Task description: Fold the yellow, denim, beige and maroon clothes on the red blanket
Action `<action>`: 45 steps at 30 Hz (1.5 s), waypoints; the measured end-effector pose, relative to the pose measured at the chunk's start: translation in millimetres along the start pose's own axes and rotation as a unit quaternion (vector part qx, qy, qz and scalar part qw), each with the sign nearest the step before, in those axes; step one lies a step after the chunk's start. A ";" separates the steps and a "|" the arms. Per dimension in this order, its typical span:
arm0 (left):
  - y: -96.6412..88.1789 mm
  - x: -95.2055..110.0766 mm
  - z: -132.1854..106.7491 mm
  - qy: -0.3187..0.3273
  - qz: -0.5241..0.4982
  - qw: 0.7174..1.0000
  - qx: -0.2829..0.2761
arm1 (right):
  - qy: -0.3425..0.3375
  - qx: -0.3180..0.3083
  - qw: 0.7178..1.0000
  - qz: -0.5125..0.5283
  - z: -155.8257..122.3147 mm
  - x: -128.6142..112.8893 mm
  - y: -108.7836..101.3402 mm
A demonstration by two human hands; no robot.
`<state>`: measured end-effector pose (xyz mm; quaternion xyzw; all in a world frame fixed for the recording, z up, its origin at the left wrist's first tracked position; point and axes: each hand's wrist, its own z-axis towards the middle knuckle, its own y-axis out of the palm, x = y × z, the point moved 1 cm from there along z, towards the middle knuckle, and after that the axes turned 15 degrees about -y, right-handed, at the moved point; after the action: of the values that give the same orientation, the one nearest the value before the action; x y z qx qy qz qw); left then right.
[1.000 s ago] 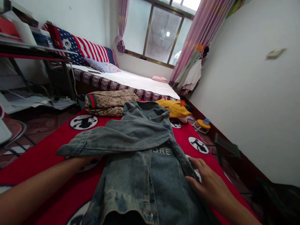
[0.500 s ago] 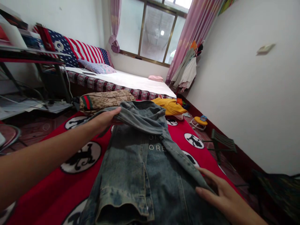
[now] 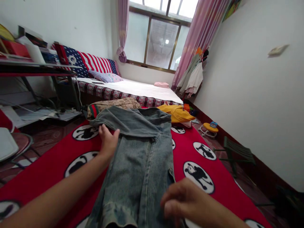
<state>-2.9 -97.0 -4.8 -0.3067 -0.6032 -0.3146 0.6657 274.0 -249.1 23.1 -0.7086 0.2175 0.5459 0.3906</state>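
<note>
A grey-blue denim jacket (image 3: 133, 164) lies spread with its hem toward me, its right side folded inward over the body. One sleeve (image 3: 123, 123) runs across the upper part toward the left. My left hand (image 3: 108, 139) is at the lower edge of that sleeve, fingertips touching the cloth and thumb held apart. Close to the jacket's lower right edge is my right hand (image 3: 182, 201), slightly blurred, its fingers loosely bent with a gap to the thumb. Nothing shows between them.
Under the jacket is a red blanket (image 3: 49, 180) with black figures in white circles. Behind lie a brown patterned garment (image 3: 123, 103) and a yellow garment (image 3: 178, 113). A bed (image 3: 140, 85) stands by the window, a desk (image 3: 35, 71) at left, stools (image 3: 239, 150) at right.
The jacket's right side has come over to the left, and its white lettering is now covered. The sleeve has been laid flat leftward. My left hand is lower; my right has moved left.
</note>
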 end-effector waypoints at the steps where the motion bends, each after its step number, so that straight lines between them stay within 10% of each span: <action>1: 1.8 -3.0 -18.3 0.061 0.075 0.995 -0.003 | -0.028 0.044 0.998 -0.024 11.5 -1.1 -17.5; 5: 18.1 3.4 -78.9 0.296 0.261 0.894 -0.212 | -0.139 0.266 0.936 -0.182 77.8 11.9 -96.7; 10: 33.8 -2.6 -103.0 0.339 0.289 0.790 -0.422 | -0.111 0.403 0.853 -0.313 157.4 44.4 -172.1; 18: 38.6 -12.0 -108.4 0.336 0.322 0.772 -0.432 | -0.037 0.286 0.794 -0.535 233.1 27.5 -215.2; 29: 36.6 -10.8 -108.9 0.341 0.334 0.771 -0.421 | 0.040 0.271 0.818 -0.506 288.9 64.0 -161.6; 34: 36.7 -14.3 -105.7 0.339 0.323 0.783 -0.409 | 0.047 0.183 0.847 -0.498 272.4 37.7 -162.3; 39: 37.9 -17.6 -104.4 0.347 0.297 0.793 -0.403 | -0.016 0.175 0.832 -0.526 234.2 35.0 -110.4; 45: 33.4 -12.1 -91.3 0.245 0.140 0.890 -0.359 | 0.022 0.115 0.863 -0.492 220.4 60.0 -68.5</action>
<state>78.3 -147.8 -25.5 -0.5194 -0.2178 -0.4787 0.6735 209.8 -26.6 -33.6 -0.6856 -0.0895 0.2385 0.6819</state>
